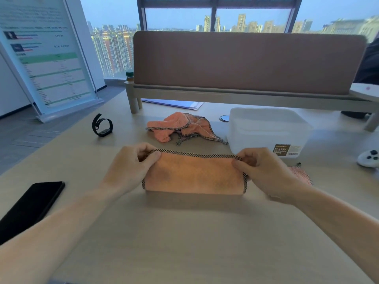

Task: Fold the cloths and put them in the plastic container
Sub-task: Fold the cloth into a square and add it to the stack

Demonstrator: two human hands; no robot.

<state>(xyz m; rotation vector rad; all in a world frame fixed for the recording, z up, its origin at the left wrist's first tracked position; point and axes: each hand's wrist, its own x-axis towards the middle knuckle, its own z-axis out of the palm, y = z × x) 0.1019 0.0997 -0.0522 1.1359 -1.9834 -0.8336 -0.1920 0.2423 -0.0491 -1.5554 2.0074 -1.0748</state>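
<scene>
Pinching the far hem of an orange cloth (pixel 194 175) at its two upper corners, the left hand (pixel 131 165) and right hand (pixel 264 171) each have thumb and fingers closed on the dark checked trim, so both grips are clenched on the fabric. This cloth lies doubled over on the counter (pixel 184 232) near the middle, its folded edge toward the person and the held hem lifted slightly above the rest. Beyond it, toward the far edge, a second orange cloth (pixel 182 128) sits crumpled in a loose heap, apart from the held one. Just beside the right hand, partly hidden behind the wrist, a pink cloth (pixel 301 175) shows only a small part. A translucent plastic container (pixel 266 130) stands near the far right side of the counter, open at the top, with a dark label on its near wall; whether anything lies inside cannot be told. Toward the left edge lies a black phone (pixel 30 206), and farther back a black wristband (pixel 102 126) stands on its side.
</scene>
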